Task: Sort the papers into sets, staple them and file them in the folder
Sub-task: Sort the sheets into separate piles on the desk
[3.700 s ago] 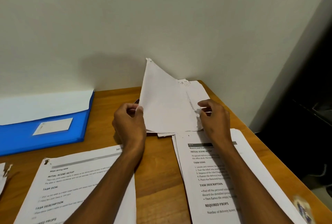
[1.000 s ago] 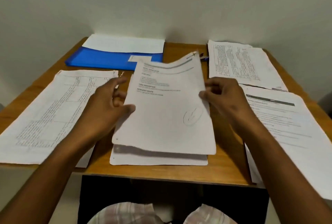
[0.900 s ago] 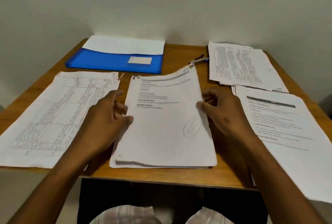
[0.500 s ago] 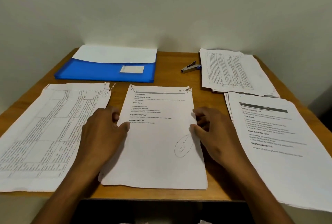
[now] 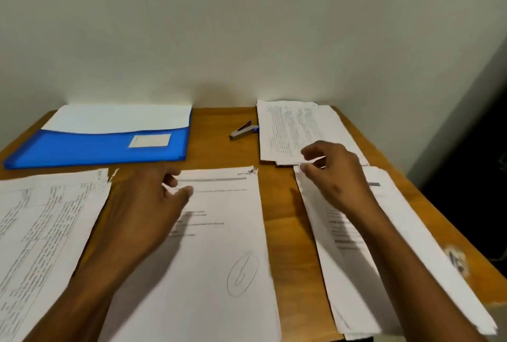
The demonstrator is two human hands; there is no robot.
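Paper lies in 4 piles on the wooden counter point(image 5: 282, 234): a table-printed pile point(image 5: 46, 234) at the left, a middle pile point(image 5: 219, 253) with a pencilled oval near its lower right, a near-right pile point(image 5: 411, 253) that runs past the counter's front edge, and a far-right pile point(image 5: 296, 127) by the wall. The blue folder point(image 5: 96, 146) sits at the back left, a white sheet showing above its pocket, and the stapler point(image 5: 242, 130) lies between the folder and the far-right pile. The left hand point(image 5: 145, 204) hovers over or rests on the left edge of the middle pile, its fingers loosely spread and holding nothing. The right hand point(image 5: 334, 174) is at the top left corner of the near-right pile, thumb and forefinger close together on what looks like a thin white edge; motion blur makes it hard to say whether they really pinch it. The step appears to be lifting the next sheet to sort it, and it would go best by peeling only 1 sheet from the corner while the rest of the pile stays flat, then checking its heading against the other piles. The print is too blurred to read, how many sheets each pile holds cannot be seen, and the right arm covers much of the near-right pile.
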